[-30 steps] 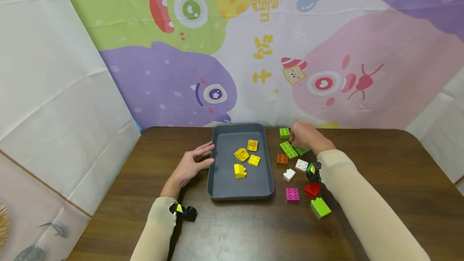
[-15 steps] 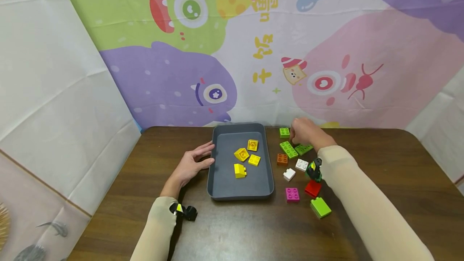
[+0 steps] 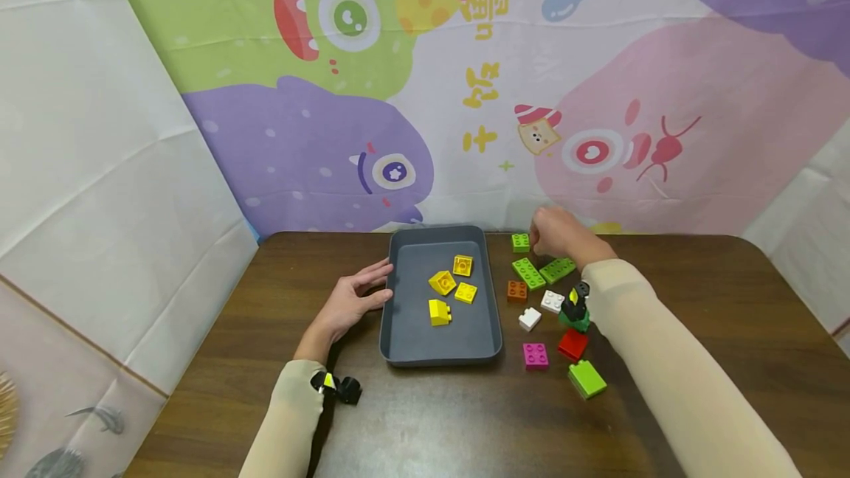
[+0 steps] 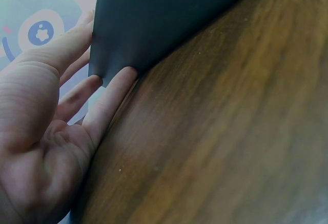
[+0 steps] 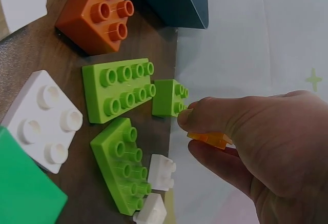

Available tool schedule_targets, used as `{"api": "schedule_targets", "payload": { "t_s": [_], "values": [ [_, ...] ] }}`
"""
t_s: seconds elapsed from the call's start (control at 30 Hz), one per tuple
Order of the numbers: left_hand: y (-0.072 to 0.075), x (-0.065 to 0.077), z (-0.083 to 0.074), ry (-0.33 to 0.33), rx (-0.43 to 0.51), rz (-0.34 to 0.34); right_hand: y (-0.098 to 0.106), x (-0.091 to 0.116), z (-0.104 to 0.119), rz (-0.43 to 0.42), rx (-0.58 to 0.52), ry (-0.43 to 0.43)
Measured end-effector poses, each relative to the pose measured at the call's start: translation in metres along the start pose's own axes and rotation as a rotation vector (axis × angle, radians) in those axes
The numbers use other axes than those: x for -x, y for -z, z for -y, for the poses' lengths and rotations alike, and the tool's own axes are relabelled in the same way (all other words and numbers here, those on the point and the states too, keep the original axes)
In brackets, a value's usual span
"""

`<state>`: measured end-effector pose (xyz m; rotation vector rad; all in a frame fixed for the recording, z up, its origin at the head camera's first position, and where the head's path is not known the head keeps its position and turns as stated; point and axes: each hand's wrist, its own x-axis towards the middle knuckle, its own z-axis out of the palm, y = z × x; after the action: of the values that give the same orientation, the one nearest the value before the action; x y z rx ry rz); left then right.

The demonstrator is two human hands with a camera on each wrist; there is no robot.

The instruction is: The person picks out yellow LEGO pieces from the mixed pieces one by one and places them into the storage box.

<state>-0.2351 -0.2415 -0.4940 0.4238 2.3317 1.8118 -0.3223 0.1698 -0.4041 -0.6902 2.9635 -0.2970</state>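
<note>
My right hand [image 3: 560, 233], up at the table's back edge, pinches a small yellow-orange toy brick [image 5: 209, 139] between thumb and fingers; in the head view the hand hides it. Just left of that hand sits a small light green brick [image 3: 521, 243], with two longer light green bricks [image 3: 528, 274] in front. My left hand [image 3: 350, 304] touches the left side of a grey tray [image 3: 438, 356], its fingers extended along the wall; fingertips meet the tray's wall [image 4: 138, 19] in the left wrist view. Several yellow bricks [image 3: 439, 313] lie in the tray.
Right of the tray lie an orange-brown brick [image 3: 516, 291], white bricks [image 3: 529, 319], a magenta brick [image 3: 535, 356], a red brick [image 3: 573, 344] and a green brick [image 3: 587, 379]. Two more white bricks [image 5: 161, 172] lie near the back edge. A printed cloth [image 3: 465, 198] hangs behind.
My right hand has lifted slightly up and toward the backdrop, uncovering more of the long green brick below it. The left hand and tray have stayed put.
</note>
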Motion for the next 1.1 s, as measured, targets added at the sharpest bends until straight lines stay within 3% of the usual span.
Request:
{"api": "schedule_targets", "payload": {
  "t_s": [0.43,0.8,1.1],
  "values": [
    [0.0,-0.001,0.001,0.002,0.01,0.002,0.019,-0.006,0.003,-0.003,-0.007,-0.005],
    [0.001,-0.001,0.002,0.007,-0.012,-0.007,0.01,-0.008,0.007,-0.076,0.006,0.014],
    [0.001,-0.002,0.003,-0.004,0.026,0.005,0.001,-0.009,0.012,-0.145,-0.003,0.01]
  ]
}}
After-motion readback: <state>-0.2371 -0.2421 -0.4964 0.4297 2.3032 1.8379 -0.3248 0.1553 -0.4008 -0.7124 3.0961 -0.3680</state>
